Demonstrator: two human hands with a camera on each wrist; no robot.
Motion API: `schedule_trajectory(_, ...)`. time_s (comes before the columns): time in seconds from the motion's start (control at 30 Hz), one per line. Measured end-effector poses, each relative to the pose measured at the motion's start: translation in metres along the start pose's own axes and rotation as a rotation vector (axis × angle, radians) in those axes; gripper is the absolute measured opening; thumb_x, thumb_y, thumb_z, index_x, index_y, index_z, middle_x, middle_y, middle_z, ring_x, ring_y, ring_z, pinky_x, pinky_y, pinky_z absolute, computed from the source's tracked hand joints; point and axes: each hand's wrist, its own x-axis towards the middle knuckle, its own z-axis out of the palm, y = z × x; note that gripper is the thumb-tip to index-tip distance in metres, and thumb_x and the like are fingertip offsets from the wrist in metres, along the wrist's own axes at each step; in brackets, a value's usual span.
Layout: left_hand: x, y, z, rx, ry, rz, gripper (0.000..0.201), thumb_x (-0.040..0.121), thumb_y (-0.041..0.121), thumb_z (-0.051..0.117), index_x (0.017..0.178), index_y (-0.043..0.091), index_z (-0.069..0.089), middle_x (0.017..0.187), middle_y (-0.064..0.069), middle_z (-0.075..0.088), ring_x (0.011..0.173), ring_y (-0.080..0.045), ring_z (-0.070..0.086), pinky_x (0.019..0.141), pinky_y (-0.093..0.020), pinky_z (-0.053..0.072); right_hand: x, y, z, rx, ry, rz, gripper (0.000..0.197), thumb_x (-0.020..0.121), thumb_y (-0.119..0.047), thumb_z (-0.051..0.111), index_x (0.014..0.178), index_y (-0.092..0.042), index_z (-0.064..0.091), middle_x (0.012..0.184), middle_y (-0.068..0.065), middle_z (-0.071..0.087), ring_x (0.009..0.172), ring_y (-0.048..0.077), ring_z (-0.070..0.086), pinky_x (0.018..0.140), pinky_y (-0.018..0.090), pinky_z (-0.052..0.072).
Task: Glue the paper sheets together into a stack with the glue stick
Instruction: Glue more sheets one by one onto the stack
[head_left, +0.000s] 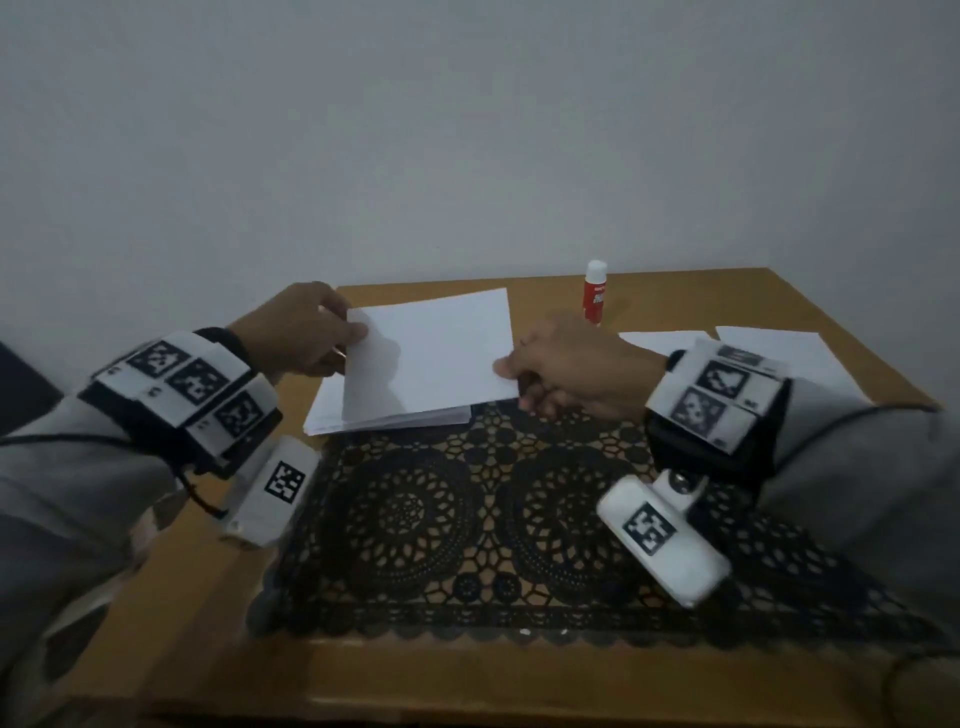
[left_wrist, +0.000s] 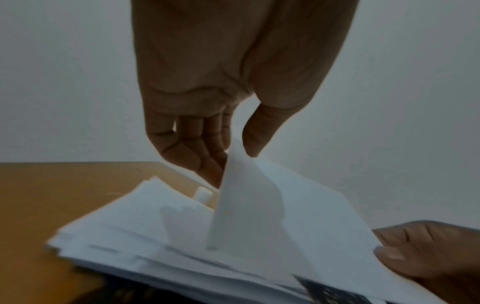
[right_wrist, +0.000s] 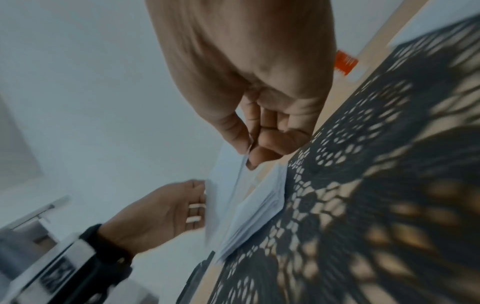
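Observation:
A single white paper sheet (head_left: 431, 353) hangs just above a stack of white sheets (head_left: 384, 418) at the back left of the wooden table. My left hand (head_left: 306, 332) pinches the sheet's far left corner between thumb and fingers (left_wrist: 207, 164). My right hand (head_left: 566, 369) pinches the sheet's near right corner with thumb against curled fingers (right_wrist: 262, 152). The sheet (left_wrist: 285, 216) is lifted and slightly bowed over the stack (left_wrist: 145, 236). A red glue stick (head_left: 595, 297) with a white cap stands upright at the table's back edge, beyond my right hand.
A black lace mat (head_left: 493, 519) covers the middle and front of the table (head_left: 727, 301). Loose white sheets (head_left: 774, 348) lie at the back right, partly behind my right wrist. A plain wall rises close behind the table.

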Motion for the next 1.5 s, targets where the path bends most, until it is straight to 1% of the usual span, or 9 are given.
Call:
schedule_trajectory(0.13, 0.02, -0.031, 0.0, 0.069, -0.019, -0.192, 0.043, 0.085, 0.01, 0.07, 0.117, 0.008, 0.041, 0.091, -0.017, 0.061, 0.08, -0.03, 0.063, 0.074, -0.042, 0.055, 0.04, -0.008, 0.027, -0.041, -0.008, 0.056, 0.019, 0.092, -0.005, 0.061, 0.106, 0.007, 0.056, 0.069, 0.012, 0.059, 0.051, 0.018, 0.059, 0.041, 0.023, 0.043)
schedule_trajectory(0.23, 0.031, -0.04, 0.005, 0.148, 0.009, -0.169, 0.069, 0.078, 0.005, 0.075, 0.134, 0.01, 0.035, 0.107, -0.017, 0.054, 0.092, -0.036, 0.061, 0.079, -0.048, 0.056, 0.06, -0.01, 0.044, -0.186, 0.018, 0.06, 0.015, 0.091, -0.007, 0.062, 0.098, 0.005, 0.057, 0.07, 0.016, 0.064, 0.046, 0.018, 0.06, 0.037, 0.023, 0.044)
schedule_trajectory(0.33, 0.038, -0.046, 0.011, 0.308, 0.001, -0.088, 0.063, 0.079, 0.012, 0.075, 0.131, 0.01, 0.039, 0.111, -0.014, 0.053, 0.091, -0.029, 0.056, 0.076, -0.039, 0.051, 0.068, -0.01, 0.05, -0.328, 0.018, 0.05, 0.022, 0.092, -0.014, 0.063, 0.097, 0.007, 0.059, 0.081, 0.02, 0.071, 0.05, 0.019, 0.059, 0.043, 0.027, 0.047)
schedule_trajectory(0.53, 0.039, -0.054, 0.014, 0.511, -0.037, -0.016, 0.052, 0.083, 0.02, 0.071, 0.128, 0.014, 0.046, 0.122, -0.012, 0.055, 0.099, -0.024, 0.051, 0.082, -0.033, 0.042, 0.058, -0.006, 0.032, -0.407, 0.029, 0.053, 0.026, 0.095, -0.025, 0.058, 0.092, 0.0, 0.057, 0.07, 0.014, 0.067, 0.044, 0.018, 0.055, 0.039, 0.021, 0.045)
schedule_trajectory(0.67, 0.031, -0.049, 0.019, 0.6, -0.032, 0.026, 0.04, 0.085, 0.02, 0.067, 0.122, 0.014, 0.053, 0.124, -0.012, 0.054, 0.095, -0.021, 0.045, 0.08, -0.029, 0.038, 0.029, 0.003, 0.01, -0.638, 0.12, -0.171, 0.026, 0.092, -0.026, 0.055, 0.079, -0.004, 0.059, 0.076, 0.012, 0.067, 0.064, 0.024, 0.062, 0.058, 0.033, 0.051)
schedule_trajectory(0.9, 0.008, -0.004, 0.044, 0.578, 0.084, 0.266, 0.034, 0.085, 0.021, 0.061, 0.119, 0.019, 0.053, 0.117, -0.012, 0.05, 0.102, -0.029, 0.054, 0.092, -0.04, 0.045, -0.027, 0.044, -0.065, -0.99, 0.319, -0.297, 0.021, 0.093, -0.027, 0.053, 0.083, -0.009, 0.057, 0.08, 0.003, 0.056, 0.075, 0.021, 0.055, 0.061, 0.032, 0.043)
schedule_trajectory(1.23, -0.032, 0.101, 0.154, 0.532, -0.348, 0.68, 0.039, 0.092, 0.032, 0.057, 0.129, 0.022, 0.051, 0.129, 0.002, 0.057, 0.115, -0.017, 0.053, 0.097, -0.029, 0.041, -0.037, 0.096, -0.123, -1.141, 0.401, -0.075, 0.028, 0.089, -0.019, 0.05, 0.065, -0.011, 0.038, 0.068, 0.003, 0.045, 0.064, 0.021, 0.049, 0.05, 0.03, 0.03)
schedule_trajectory(1.37, -0.028, 0.124, 0.192, 0.714, -0.487, 0.689, 0.058, 0.091, 0.042, 0.057, 0.142, 0.022, 0.038, 0.144, 0.0, 0.045, 0.129, -0.02, 0.044, 0.109, -0.036, 0.035, -0.035, 0.094, -0.127, -1.039, 0.464, -0.045, 0.023, 0.086, -0.015, 0.051, 0.066, -0.008, 0.046, 0.068, 0.006, 0.053, 0.067, 0.024, 0.059, 0.059, 0.034, 0.047)
schedule_trajectory(1.5, -0.018, 0.133, 0.212, 0.815, -0.512, 0.7, 0.064, 0.086, 0.047, 0.062, 0.142, 0.023, 0.04, 0.143, -0.001, 0.045, 0.129, -0.021, 0.042, 0.109, -0.037, 0.035, -0.035, 0.096, -0.128, -1.016, 0.474, -0.026, 0.02, 0.086, -0.013, 0.051, 0.068, -0.008, 0.046, 0.07, 0.005, 0.053, 0.067, 0.023, 0.056, 0.059, 0.033, 0.044)
